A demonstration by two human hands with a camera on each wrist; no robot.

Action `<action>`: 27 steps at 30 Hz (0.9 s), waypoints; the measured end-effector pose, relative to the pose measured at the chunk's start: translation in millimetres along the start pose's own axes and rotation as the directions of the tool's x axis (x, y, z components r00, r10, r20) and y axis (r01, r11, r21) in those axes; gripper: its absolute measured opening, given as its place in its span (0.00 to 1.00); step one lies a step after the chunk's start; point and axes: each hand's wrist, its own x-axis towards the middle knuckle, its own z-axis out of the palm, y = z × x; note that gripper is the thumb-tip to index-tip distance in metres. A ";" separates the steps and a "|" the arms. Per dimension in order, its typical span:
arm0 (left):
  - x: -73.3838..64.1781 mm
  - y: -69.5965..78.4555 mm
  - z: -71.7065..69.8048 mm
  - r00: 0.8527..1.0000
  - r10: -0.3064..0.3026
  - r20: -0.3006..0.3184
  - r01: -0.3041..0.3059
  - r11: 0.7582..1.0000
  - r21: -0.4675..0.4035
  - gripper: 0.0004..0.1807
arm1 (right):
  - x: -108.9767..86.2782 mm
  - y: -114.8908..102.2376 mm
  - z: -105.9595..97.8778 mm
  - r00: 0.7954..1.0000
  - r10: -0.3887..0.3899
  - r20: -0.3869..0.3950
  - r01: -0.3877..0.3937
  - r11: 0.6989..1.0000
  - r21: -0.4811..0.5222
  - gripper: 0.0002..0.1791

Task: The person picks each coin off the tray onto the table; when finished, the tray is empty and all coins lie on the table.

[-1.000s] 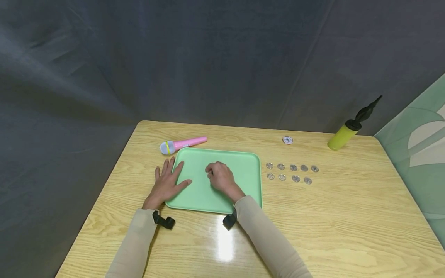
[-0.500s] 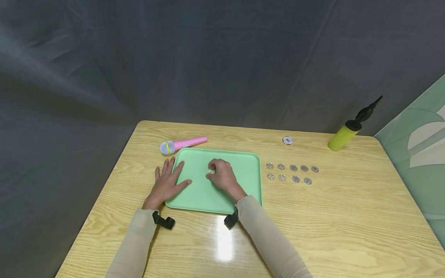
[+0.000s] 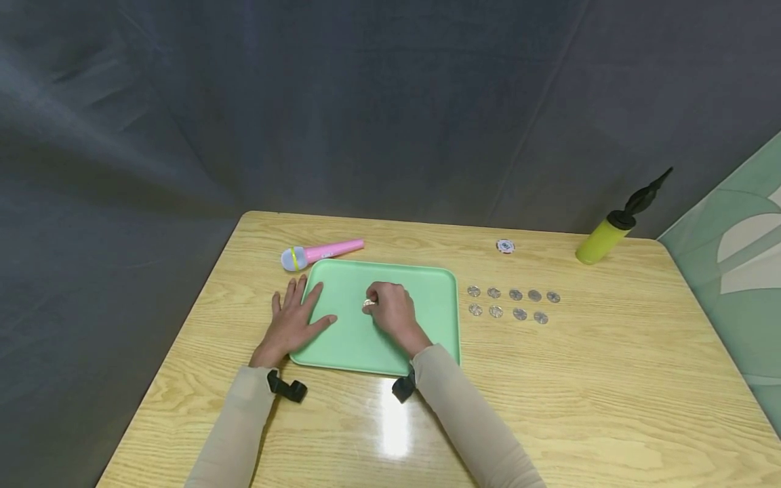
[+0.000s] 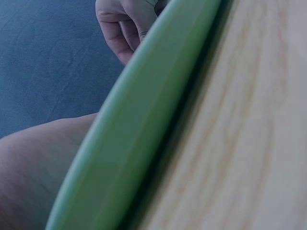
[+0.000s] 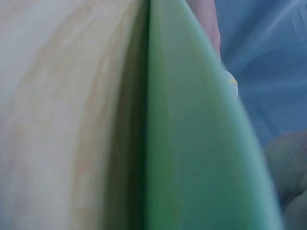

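In the head view a pale green tray [image 3: 342, 346] lies on the wooden table. Across its left rim my left hand [image 3: 293, 325] rests with fingers spread. Over the middle of the tray, my right hand [image 3: 393, 313] pinches a small shiny coin [image 3: 368, 303] between curled fingers and thumb. The fingers hide much of the coin, so I cannot tell whether it is one or a stack. The left wrist view is mostly the tray's side [image 4: 129, 129], with the right hand's fingers [image 4: 117, 36] beyond it. In the right wrist view the tray's side [image 5: 192, 124] covers most of the work.
Right of the tray, several silver coins [image 3: 495, 311] lie in two rows. Behind them is a poker chip [image 3: 505, 246]. A pink toy microphone [image 3: 323, 253] lies behind the tray, and a yellow-green hand pump [image 3: 603, 240] with a black top stands at the back right.
The right hand shifts slightly over the tray, its fingers rising a little and then settling around the coin. The left hand keeps its place.
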 end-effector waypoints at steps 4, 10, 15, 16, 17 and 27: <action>-1.0 0.0 0.3 1.000 -0.006 0.007 0.006 1.000 0.004 0.46 | 0.0 0.0 -1.1 1.000 0.005 0.030 -0.005 1.000 -0.003 0.11; -1.6 0.6 -0.2 1.000 -0.005 0.005 0.005 1.000 -0.002 0.46 | -0.8 1.1 -4.8 0.999 0.017 0.050 -0.018 1.000 0.022 0.09; -1.1 1.8 -0.8 1.000 -0.005 0.008 0.005 1.000 0.002 0.46 | -1.5 2.0 -8.0 0.998 0.020 0.062 -0.023 0.999 0.044 0.05; -0.9 1.8 -0.8 1.000 -0.004 0.008 0.004 1.000 0.001 0.46 | -1.5 2.3 -8.6 0.998 0.017 0.063 -0.021 0.998 0.052 0.05; -0.8 1.7 -0.7 1.000 -0.002 0.007 0.002 1.000 0.000 0.46 | -1.6 2.6 -9.3 0.998 0.014 0.065 -0.018 0.998 0.062 0.04; -1.0 1.5 -0.6 1.000 -0.001 0.012 0.001 1.000 -0.006 0.46 | -3.3 10.6 -14.5 0.997 -0.017 0.070 0.008 0.992 0.124 0.04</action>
